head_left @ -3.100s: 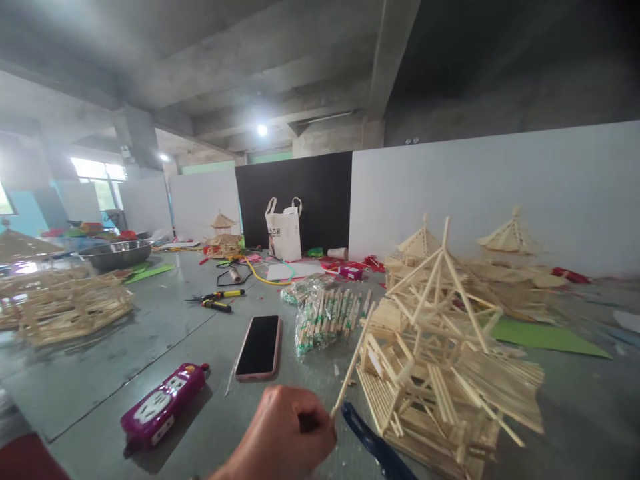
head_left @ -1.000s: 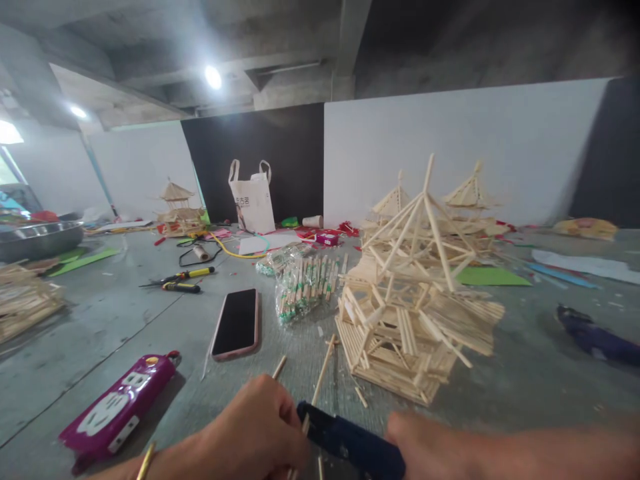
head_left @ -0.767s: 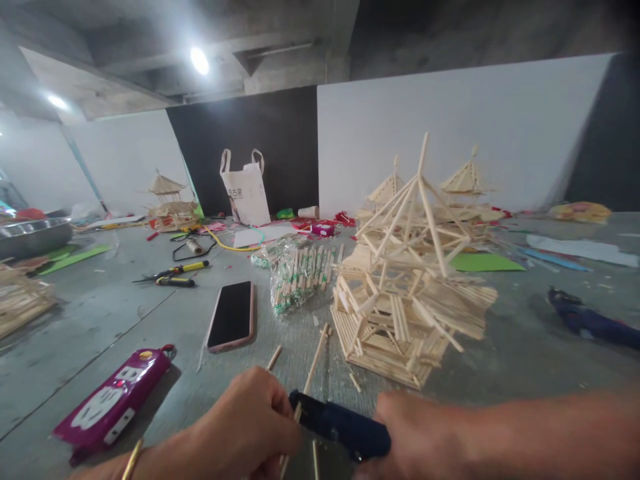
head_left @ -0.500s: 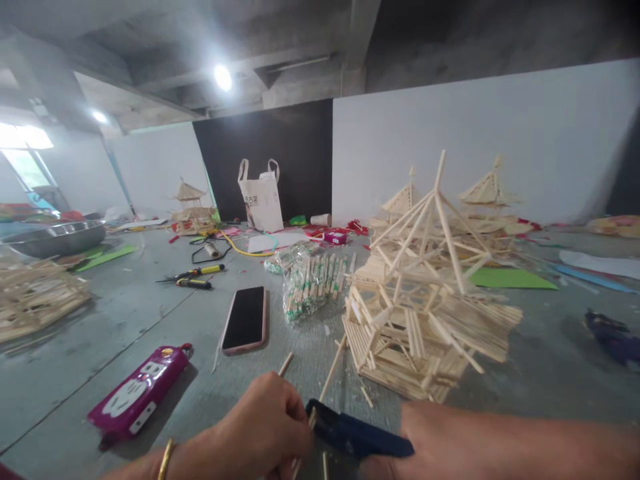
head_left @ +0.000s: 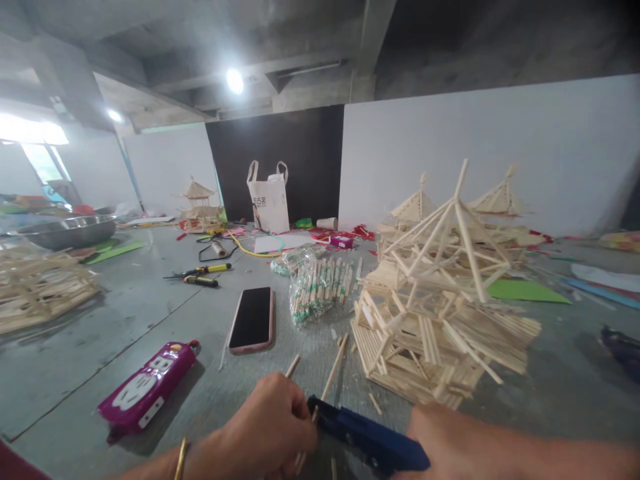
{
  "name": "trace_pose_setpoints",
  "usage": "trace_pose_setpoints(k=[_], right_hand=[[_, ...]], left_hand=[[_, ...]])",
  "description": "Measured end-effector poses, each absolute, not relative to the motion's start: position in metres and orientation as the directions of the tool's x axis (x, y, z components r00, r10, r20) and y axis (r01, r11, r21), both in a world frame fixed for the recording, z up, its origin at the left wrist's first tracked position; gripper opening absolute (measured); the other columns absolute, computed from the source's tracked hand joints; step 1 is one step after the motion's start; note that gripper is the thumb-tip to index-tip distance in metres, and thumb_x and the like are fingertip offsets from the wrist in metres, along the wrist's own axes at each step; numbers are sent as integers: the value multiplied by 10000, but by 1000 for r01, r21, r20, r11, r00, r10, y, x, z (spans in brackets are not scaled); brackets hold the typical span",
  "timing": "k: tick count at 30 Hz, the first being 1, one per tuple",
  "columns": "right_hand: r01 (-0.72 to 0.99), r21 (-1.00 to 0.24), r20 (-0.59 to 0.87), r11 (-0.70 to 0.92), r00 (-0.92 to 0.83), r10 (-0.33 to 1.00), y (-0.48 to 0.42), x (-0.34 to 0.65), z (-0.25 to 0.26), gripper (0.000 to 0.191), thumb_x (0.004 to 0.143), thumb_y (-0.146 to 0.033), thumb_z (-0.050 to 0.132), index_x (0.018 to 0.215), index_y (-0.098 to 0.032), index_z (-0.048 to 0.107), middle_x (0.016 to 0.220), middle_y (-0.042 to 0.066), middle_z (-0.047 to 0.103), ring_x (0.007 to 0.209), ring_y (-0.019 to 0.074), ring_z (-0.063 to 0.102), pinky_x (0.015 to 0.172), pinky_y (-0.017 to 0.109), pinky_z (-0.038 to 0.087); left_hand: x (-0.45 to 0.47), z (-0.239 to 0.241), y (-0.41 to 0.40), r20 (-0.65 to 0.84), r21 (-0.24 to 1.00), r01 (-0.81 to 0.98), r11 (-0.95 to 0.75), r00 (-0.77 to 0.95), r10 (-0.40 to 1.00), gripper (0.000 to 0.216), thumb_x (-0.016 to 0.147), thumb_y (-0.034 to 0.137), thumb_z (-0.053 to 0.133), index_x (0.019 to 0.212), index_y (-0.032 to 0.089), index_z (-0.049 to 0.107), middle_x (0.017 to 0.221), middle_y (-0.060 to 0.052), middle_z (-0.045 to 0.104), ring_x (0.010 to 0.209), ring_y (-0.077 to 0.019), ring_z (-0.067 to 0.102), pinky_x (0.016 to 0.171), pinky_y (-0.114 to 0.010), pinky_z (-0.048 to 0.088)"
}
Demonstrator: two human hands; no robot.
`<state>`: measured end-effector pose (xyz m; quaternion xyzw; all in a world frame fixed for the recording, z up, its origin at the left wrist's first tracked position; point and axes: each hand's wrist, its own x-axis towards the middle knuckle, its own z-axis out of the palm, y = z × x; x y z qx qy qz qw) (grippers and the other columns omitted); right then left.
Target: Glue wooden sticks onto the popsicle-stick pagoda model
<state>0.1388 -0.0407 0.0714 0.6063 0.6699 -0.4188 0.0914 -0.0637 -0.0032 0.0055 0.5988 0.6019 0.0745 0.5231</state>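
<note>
My left hand (head_left: 267,430) is closed around thin wooden sticks (head_left: 334,360) that poke out toward the far side. My right hand (head_left: 440,440) grips a blue cutting tool (head_left: 367,438) at the bottom edge, its dark jaws meeting the sticks right beside my left fingers. Just beyond them stands a half-built model pavilion of wooden sticks (head_left: 440,300) with a bare peaked roof frame. A clear bag of packed chopsticks (head_left: 320,287) lies left of the model.
On the grey floor lie a black phone (head_left: 253,319), a magenta power strip (head_left: 147,387), yellow-handled pliers (head_left: 203,275), a white tote bag (head_left: 269,200), a metal basin (head_left: 67,231), green sheets and other stick models. Short stick offcuts lie near my hands.
My right hand came in with the blue cutting tool and set its jaws on the sticks held in my left hand. My view drifted slightly; both hands stay low.
</note>
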Motion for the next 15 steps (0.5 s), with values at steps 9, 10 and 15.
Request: trace_pose_setpoints(k=[9, 10, 15], right_hand=[[886, -453, -585, -103, -208, 784, -44, 143, 39, 210, 630, -302, 548, 543, -203, 384, 507, -58, 351, 465, 91, 305, 414, 232, 240], [881, -464, -569, -98, -211, 795, -44, 144, 36, 213, 621, -324, 553, 549, -205, 392, 506, -58, 356, 463, 93, 311, 410, 233, 244], [898, -440, -498, -26, -220, 839, -45, 146, 33, 292, 619, -429, 563, 525, -202, 405, 491, -45, 373, 442, 102, 342, 399, 242, 257]], left_hand=[[-65, 4, -4, -517, 719, 654, 236, 277, 810, 83, 508, 152, 453, 434, 188, 450, 266, 77, 431, 219, -66, 353, 249, -170, 336], [-65, 6, -5, -521, 720, 651, 241, 278, 807, 96, 508, 149, 449, 420, 186, 449, 268, 75, 428, 218, -58, 340, 249, -164, 330], [-61, 43, -2, -483, 767, 600, 229, 304, 821, 141, 558, 177, 460, 417, 187, 456, 279, 75, 411, 226, -45, 299, 242, -153, 282]])
